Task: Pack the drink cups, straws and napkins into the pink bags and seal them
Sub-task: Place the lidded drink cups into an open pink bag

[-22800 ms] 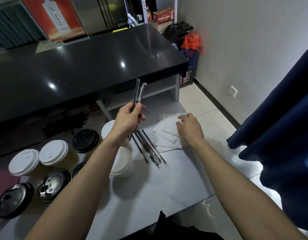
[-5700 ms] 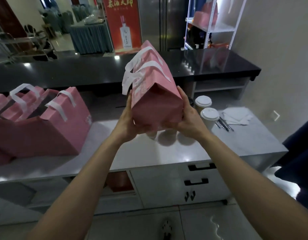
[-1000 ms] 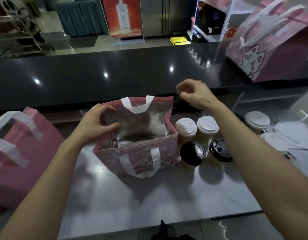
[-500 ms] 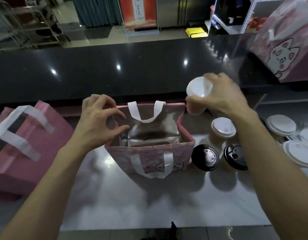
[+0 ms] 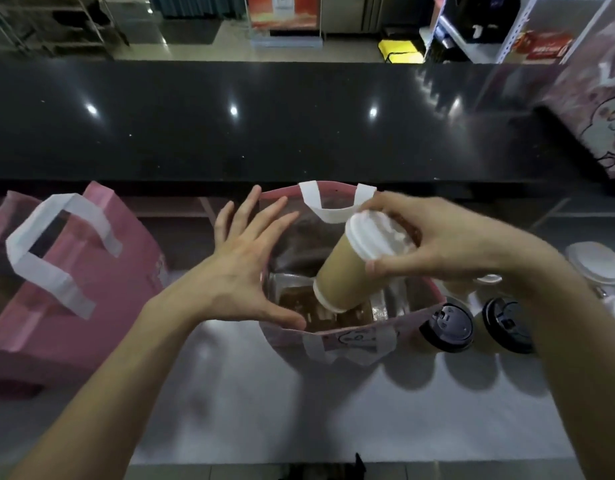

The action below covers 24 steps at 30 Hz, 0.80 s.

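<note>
At the centre of the frame, a white-lidded cup is grasped at its lid by the right hand. It is tilted, base pointing down-left into the open pink bag. The bag's left rim is touched by the left hand, fingers spread.

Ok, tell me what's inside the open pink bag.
The open pink bag shows silvery lining and a white-lidded cup that the right hand grips, tilted. The cup hides part of the floor.
</note>
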Available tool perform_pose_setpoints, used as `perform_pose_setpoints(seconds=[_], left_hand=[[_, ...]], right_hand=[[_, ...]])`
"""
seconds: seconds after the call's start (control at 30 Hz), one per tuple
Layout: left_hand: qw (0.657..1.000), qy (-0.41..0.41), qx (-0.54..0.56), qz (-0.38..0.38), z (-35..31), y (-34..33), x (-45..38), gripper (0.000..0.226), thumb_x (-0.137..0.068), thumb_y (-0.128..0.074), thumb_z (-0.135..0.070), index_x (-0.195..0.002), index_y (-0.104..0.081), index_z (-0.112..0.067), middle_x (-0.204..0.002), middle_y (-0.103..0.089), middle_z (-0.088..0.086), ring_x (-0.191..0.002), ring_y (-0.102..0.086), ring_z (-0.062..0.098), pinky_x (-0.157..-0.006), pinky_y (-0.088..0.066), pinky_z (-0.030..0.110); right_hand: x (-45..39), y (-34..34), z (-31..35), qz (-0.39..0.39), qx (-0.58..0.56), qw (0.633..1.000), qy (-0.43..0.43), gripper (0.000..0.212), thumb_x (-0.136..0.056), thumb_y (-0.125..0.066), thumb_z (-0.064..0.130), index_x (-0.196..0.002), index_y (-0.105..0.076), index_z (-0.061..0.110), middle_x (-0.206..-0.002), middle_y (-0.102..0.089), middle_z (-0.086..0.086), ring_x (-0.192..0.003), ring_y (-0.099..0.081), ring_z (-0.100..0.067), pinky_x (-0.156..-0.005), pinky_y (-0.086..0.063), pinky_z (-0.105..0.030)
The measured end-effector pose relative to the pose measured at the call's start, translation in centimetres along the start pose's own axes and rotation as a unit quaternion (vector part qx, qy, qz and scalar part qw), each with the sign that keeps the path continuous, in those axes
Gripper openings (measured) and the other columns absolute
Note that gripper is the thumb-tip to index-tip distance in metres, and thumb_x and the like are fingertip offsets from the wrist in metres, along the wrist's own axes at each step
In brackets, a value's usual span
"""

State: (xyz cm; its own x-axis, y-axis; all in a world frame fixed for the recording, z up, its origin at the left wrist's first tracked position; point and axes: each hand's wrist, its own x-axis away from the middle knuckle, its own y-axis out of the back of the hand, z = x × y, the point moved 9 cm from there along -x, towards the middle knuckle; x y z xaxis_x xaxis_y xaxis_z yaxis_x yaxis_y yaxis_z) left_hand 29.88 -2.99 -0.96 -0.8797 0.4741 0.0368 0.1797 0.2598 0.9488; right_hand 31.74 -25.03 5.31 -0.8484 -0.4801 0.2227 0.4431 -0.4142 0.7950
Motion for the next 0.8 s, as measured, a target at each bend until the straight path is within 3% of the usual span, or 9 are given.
perform_pose_setpoints(seconds=[0.1, 0.2, 0.33, 0.4, 0.57, 0.7, 0.8], left_hand=[[1.0, -0.011, -0.002, -0.005, -0.1, -0.1, 0.2, 0.155, -0.055, -0.067, -0.102, -0.175, -0.004, -0.026, -0.182, 0.012, -0.007, -0.159, 0.039, 0.017, -0.13, 0.015, 0.064], [1.0, -0.021, -0.004, -0.01, -0.1, -0.1, 0.6, 0.157, -0.056, -0.068, -0.102, -0.175, -0.004, -0.021, -0.183, 0.01, -0.005, -0.161, 0.037, 0.019, -0.13, 0.014, 0.065], [1.0, -0.027, -0.002, -0.013, 0.0, 0.1, 1.1, 0.158, -0.056, -0.069, -0.101, -0.175, -0.006, -0.017, -0.183, 0.006, -0.002, -0.162, 0.034, 0.021, -0.13, 0.013, 0.065], [0.999, -0.031, -0.002, -0.011, -0.1, 0.2, 1.3, 0.159, -0.056, -0.069, -0.101, -0.175, -0.006, -0.016, -0.183, 0.006, -0.001, -0.162, 0.034, 0.021, -0.13, 0.012, 0.067], [0.999, -0.041, -0.011, -0.011, -0.4, 0.2, 1.4, 0.162, -0.055, -0.071, -0.101, -0.175, -0.004, -0.016, -0.183, 0.005, 0.0, -0.163, 0.033, 0.023, -0.129, 0.01, 0.069], [0.999, -0.046, -0.01, -0.018, -0.5, 0.2, 1.4, 0.161, -0.054, -0.072, -0.1, -0.174, -0.006, -0.014, -0.183, 0.0, 0.003, -0.164, 0.03, 0.024, -0.129, 0.009, 0.069], [0.999, -0.043, -0.008, -0.022, -0.2, 0.4, 1.3, 0.162, -0.055, -0.072, -0.1, -0.174, -0.005, -0.013, -0.183, -0.001, 0.002, -0.164, 0.03, 0.024, -0.13, 0.011, 0.067]], right_hand=[[-2.9, -5.4, 0.6, 0.076, 0.089, 0.993, 0.017, 0.087, -0.067, -0.084, 0.07, -0.143, -0.046, 0.051, -0.126, -0.056, 0.017, -0.11, -0.059, -0.005, -0.09, -0.053, -0.027], [-6.0, -9.6, 0.6, 0.108, 0.213, 0.971, 0.029, 0.099, -0.074, -0.086, 0.066, -0.156, -0.038, 0.039, -0.134, -0.047, -0.001, -0.115, -0.059, -0.024, -0.095, -0.055, -0.039], [-9.0, -12.2, 1.0, 0.129, 0.257, 0.957, 0.035, 0.103, -0.072, -0.089, 0.06, -0.158, -0.042, 0.029, -0.126, -0.04, 0.002, -0.098, -0.055, -0.022, -0.071, -0.045, -0.032], [-9.7, -13.4, 1.3, 0.155, 0.277, 0.947, 0.044, 0.103, -0.075, -0.088, 0.054, -0.162, -0.036, 0.032, -0.136, -0.041, -0.001, -0.099, -0.058, -0.024, -0.066, -0.042, -0.029], [-10.3, -15.0, 2.1, 0.2, 0.332, 0.92, 0.057, 0.104, -0.084, -0.086, 0.048, -0.169, -0.027, 0.036, -0.159, -0.034, -0.008, -0.123, -0.062, -0.032, -0.076, -0.039, -0.03], [-11.1, -14.1, 3.1, 0.169, 0.353, 0.916, 0.084, 0.093, -0.091, -0.075, 0.027, -0.169, -0.025, 0.036, -0.166, -0.029, -0.01, -0.133, -0.06, -0.029, -0.075, -0.036, -0.023], [-11.6, -13.7, 3.2, 0.168, 0.341, 0.922, 0.079, 0.09, -0.091, -0.078, 0.034, -0.168, -0.031, 0.031, -0.166, -0.032, -0.005, -0.132, -0.061, -0.029, -0.081, -0.045, -0.027]])
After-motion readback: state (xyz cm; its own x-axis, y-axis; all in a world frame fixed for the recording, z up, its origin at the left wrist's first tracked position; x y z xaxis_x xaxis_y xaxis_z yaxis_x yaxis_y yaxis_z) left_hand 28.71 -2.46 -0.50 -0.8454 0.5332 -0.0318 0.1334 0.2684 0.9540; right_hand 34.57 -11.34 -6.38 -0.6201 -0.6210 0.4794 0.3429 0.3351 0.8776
